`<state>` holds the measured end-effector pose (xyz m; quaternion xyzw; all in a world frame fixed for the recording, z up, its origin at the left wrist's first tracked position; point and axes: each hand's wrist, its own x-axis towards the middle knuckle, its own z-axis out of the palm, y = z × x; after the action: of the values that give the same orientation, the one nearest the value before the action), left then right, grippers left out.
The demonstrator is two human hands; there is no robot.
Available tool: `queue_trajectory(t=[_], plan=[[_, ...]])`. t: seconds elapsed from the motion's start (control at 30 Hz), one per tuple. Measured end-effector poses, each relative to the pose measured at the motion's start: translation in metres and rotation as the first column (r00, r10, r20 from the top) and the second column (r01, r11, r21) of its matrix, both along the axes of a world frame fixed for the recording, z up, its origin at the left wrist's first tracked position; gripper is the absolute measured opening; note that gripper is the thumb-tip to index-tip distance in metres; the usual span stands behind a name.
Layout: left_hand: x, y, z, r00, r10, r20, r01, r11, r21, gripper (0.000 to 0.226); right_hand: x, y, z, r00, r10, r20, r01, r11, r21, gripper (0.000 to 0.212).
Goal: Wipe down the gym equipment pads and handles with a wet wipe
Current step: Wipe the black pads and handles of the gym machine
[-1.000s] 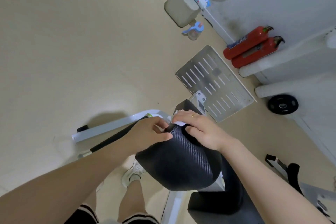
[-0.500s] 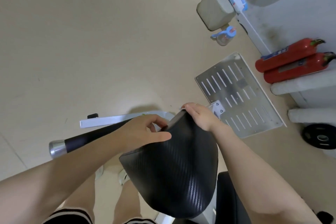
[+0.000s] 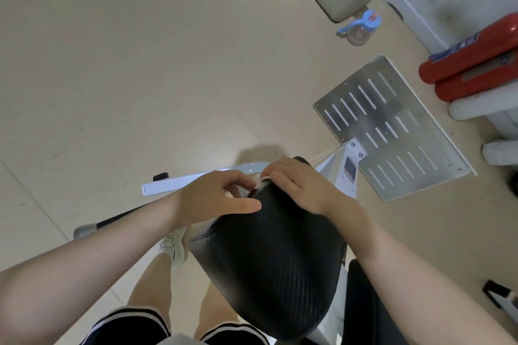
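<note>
Over the far tip of the black pad [image 3: 269, 260], the right hand [image 3: 302, 187] presses a white wipe [image 3: 265, 178] flat, while the left hand [image 3: 215, 199] pinches the pad's edge beside it.

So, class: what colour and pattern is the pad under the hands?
Black with a carbon-fibre-style weave, on the pad, head view.

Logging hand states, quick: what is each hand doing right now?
Left hand: fingers curled at the black pad's top edge; grip cannot be told.
Right hand: pressing a white wipe onto the pad's top.
</note>
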<state>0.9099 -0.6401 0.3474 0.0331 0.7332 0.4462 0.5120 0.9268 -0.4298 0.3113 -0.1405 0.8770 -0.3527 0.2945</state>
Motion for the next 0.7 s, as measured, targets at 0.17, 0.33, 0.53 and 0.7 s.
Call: queue_trajectory(t=[0.17, 0.33, 0.53, 0.7], plan=[[-0.014, 0.023, -0.016, 0.995, -0.042, 0.089, 0.039, 0.998, 0.038, 0.044, -0.013, 0.029, -0.043, 0.961, -0.248, 0.121, 0.240, 0.968, 0.075, 0.053], [-0.031, 0.045, -0.025, 0.984, -0.131, 0.120, 0.118, 0.987, 0.112, 0.024, 0.011, 0.074, -0.077, 0.590, -0.660, 0.464, 0.682, 0.715, 0.150, 0.044], [-0.035, 0.051, -0.031, 0.980, -0.128, 0.152, 0.110, 0.986, 0.124, 0.060, 0.061, 0.095, -0.079, 0.397, -0.736, 0.549, 0.794, 0.575, 0.197, 0.048], [-0.037, 0.054, -0.028, 0.975, -0.156, 0.157, 0.144, 0.986, 0.087, 0.054, 0.010, 0.077, -0.055, 0.518, -0.648, 0.559, 0.756, 0.652, 0.055, 0.041]])
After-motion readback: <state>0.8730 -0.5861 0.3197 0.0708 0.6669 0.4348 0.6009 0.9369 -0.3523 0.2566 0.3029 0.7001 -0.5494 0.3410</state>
